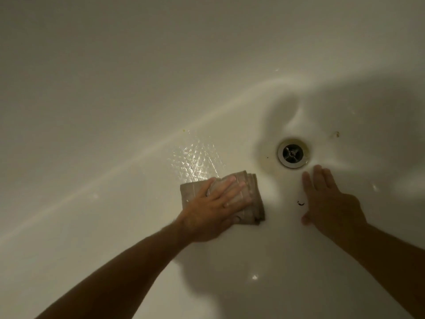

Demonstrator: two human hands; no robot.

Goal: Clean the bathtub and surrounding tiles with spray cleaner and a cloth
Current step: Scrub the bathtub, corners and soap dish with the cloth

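Looking down into a white bathtub point(115, 111), two bare forearms reach in from the bottom edge. The left hand point(213, 208) lies flat on a folded beige cloth point(250, 199), fingers straight and spread, pressing it against the tub floor; its grip is open, nothing clasped. The cloth sits on the tub floor, just left of and below the round metal drain point(291, 153). A wet, glistening patch point(195, 160) shines directly above the cloth. The right hand point(331, 203) rests palm down on the tub floor just below the drain, fingers straight, holding nothing. Between the hands lies a small dark curl point(300, 203), possibly a hair. A brownish stain point(336, 134) marks the surface right of the drain.
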